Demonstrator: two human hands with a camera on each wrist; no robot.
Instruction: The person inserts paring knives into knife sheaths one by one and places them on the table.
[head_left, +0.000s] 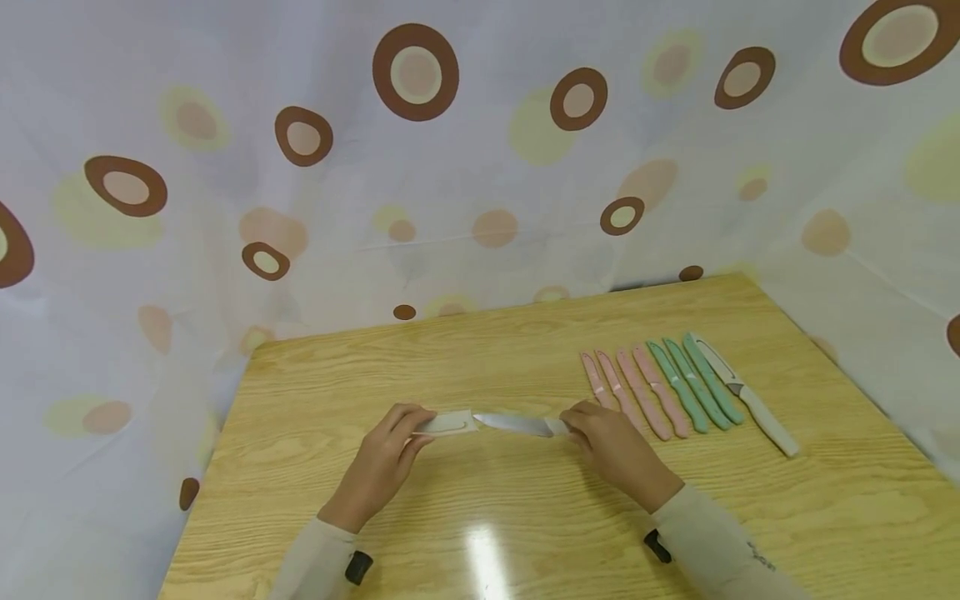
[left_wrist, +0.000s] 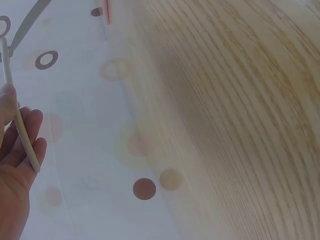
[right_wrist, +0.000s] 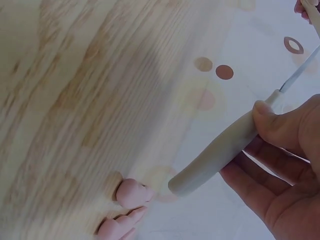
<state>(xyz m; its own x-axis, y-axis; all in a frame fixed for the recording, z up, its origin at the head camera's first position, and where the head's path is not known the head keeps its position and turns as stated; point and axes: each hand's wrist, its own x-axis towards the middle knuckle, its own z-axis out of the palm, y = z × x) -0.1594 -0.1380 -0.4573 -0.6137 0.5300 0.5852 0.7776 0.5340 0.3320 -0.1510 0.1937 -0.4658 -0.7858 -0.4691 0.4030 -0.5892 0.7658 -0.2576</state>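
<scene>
My left hand [head_left: 392, 442] pinches a white knife sheath [head_left: 450, 422] between thumb and fingers, its mouth facing right. In the left wrist view the sheath [left_wrist: 22, 132] shows edge-on, with fingers spread behind it. My right hand [head_left: 611, 446] grips the cream handle [right_wrist: 215, 150] of a knife, thumb along the top. The bare steel blade [head_left: 517, 424] points left, its tip right at the sheath's mouth. Both are held above the wooden table. Just beyond the right hand lie several pink sheathed knives [head_left: 626, 383], partly hidden by it.
Right of the pink knives, 3 green sheathed knives [head_left: 693, 383] lie side by side. A white sheathed knife [head_left: 750, 400] ends the row. The wooden table [head_left: 337, 375] meets a curtain [head_left: 465, 167] with brown-ringed dots along its back and sides.
</scene>
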